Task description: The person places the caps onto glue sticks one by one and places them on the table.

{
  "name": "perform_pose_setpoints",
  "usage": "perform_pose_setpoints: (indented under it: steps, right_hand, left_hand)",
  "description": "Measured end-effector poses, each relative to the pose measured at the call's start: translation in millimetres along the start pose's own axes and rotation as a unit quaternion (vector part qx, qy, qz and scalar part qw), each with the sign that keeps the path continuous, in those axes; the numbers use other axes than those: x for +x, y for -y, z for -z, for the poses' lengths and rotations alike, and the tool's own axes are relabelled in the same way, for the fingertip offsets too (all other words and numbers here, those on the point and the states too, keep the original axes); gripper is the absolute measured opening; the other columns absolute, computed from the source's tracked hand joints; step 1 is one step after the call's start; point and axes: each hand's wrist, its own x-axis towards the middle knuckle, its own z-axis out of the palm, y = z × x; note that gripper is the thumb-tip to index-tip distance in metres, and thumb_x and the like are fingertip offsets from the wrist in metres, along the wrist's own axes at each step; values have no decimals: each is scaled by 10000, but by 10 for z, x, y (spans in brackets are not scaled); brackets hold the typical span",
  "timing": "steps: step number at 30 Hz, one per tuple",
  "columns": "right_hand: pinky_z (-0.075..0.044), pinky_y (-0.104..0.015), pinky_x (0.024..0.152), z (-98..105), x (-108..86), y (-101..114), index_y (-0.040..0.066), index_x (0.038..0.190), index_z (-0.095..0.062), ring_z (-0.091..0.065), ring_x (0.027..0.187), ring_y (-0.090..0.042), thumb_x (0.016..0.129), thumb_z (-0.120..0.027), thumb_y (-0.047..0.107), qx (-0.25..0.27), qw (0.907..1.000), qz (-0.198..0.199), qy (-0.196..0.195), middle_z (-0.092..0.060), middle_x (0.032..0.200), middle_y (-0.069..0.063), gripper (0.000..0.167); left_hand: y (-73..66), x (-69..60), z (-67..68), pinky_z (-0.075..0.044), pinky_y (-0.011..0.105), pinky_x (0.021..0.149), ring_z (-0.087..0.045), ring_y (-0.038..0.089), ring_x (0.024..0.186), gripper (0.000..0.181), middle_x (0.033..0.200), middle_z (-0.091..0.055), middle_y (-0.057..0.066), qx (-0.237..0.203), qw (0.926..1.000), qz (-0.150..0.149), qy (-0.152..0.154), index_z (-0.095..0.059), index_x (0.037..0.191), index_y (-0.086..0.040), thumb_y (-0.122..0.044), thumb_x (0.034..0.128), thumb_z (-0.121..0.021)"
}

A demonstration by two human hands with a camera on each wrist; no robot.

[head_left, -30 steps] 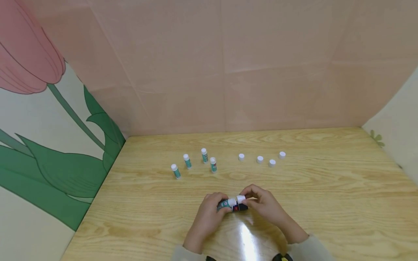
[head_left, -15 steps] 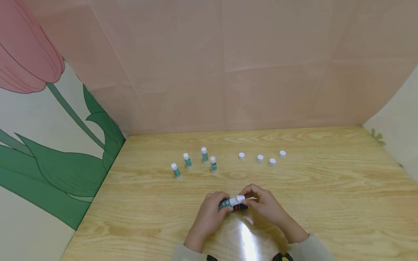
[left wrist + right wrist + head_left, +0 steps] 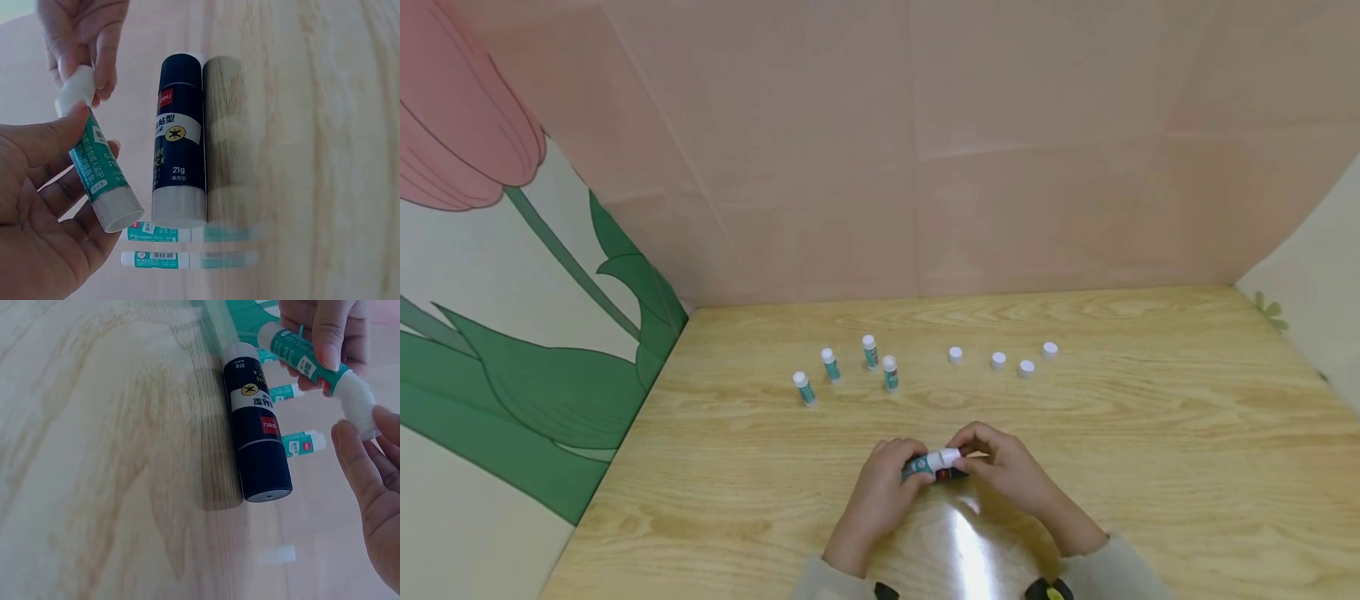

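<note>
The left hand (image 3: 880, 490) grips a teal and white glue stick (image 3: 917, 467) (image 3: 106, 165), thumb on its front side. At the stick's white end, the right hand (image 3: 1011, 475) (image 3: 375, 481) pinches a white cap (image 3: 951, 456) (image 3: 360, 412) between thumb and fingers. Cap and stick touch, with the cap tilted against the stick's line in both wrist views. A thicker dark blue glue stick (image 3: 951, 474) (image 3: 179, 144) (image 3: 253, 419) lies on the table just beneath the hands, partly hidden by them in the head view.
Several teal glue sticks with white tops (image 3: 804, 389) (image 3: 891, 374) stand upright beyond the left hand. Several loose white caps (image 3: 956, 355) (image 3: 1026, 368) lie beyond the right hand. A pink-beige sheet (image 3: 917, 167) hangs behind the wooden table (image 3: 715, 450).
The right hand has moved slightly left, bringing the cap up against the stick's white end; a small gap showed there before. The left hand has barely moved.
</note>
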Motion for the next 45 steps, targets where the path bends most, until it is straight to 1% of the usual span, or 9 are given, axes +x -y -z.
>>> perform_pose_setpoints:
  steps: [7, 14, 18, 23, 26, 33, 45]
  right_hand:
    - [-480, -272, 689, 7, -2, -13, -2, 923, -562, -548, 834, -173, 798, -592, 42, 14, 10000, 22, 49, -559, 911, -118, 136]
    - [-479, -265, 691, -8, -9, -3, -7, 923, -583, -556, 838, -144, 786, -606, 47, -101, 9999, -26, 2, -573, 913, -109, 149]
    - [-477, -255, 694, -29, -10, 16, -10, 916, -592, -558, 836, -151, 778, -614, 46, -178, 9998, 14, -27, -580, 911, -119, 150]
    - [-477, -254, 693, -47, -18, 24, -34, 922, -588, -556, 826, -175, 780, -610, 44, -212, 9995, 222, 36, -578, 908, -140, 164]
    - [-478, -252, 689, -53, -20, 22, -33, 925, -587, -556, 820, -191, 781, -608, 42, -214, 9994, 264, 66, -577, 906, -134, 163]
    - [-478, -248, 688, -65, -20, 18, -15, 922, -590, -557, 811, -213, 782, -605, 36, -253, 9992, 281, 122, -583, 890, -122, 149]
    - [-479, -247, 682, -71, -20, 7, -4, 915, -593, -555, 803, -216, 781, -607, 34, -267, 9992, 279, 114, -585, 882, -114, 140]
  left_hand:
    - [-2, 1, 6, -391, 184, 662, -436, 60, 774, 220, 902, -575, -78, -2, 10000, -58, 6, -593, 929, -109, -178, 733, -665]
    - [0, -14, -2, -392, 181, 658, -439, 57, 768, 226, 886, -572, -87, 31, 10000, -28, 44, -598, 924, -117, -186, 723, -675]
    - [7, -22, -10, -386, 179, 651, -433, 51, 751, 229, 875, -574, -84, 132, 9999, -50, 34, -603, 921, -117, -184, 717, -683]
    - [16, -26, -19, -372, 171, 628, -421, 48, 725, 236, 848, -568, -83, 245, 9997, -76, 26, -609, 918, -117, -194, 710, -690]
    - [20, -30, -23, -367, 167, 620, -415, 45, 719, 244, 838, -564, -87, 268, 9996, -79, 19, -611, 920, -117, -201, 706, -692]
    - [13, -36, -31, -363, 162, 614, -413, 42, 709, 245, 827, -564, -90, 301, 9994, -160, 3, -612, 920, -112, -201, 706, -692]
    - [-16, -26, -30, -362, 169, 617, -411, 42, 710, 232, 829, -565, -98, 371, 9993, -67, 65, -616, 909, -120, -218, 710, -684]
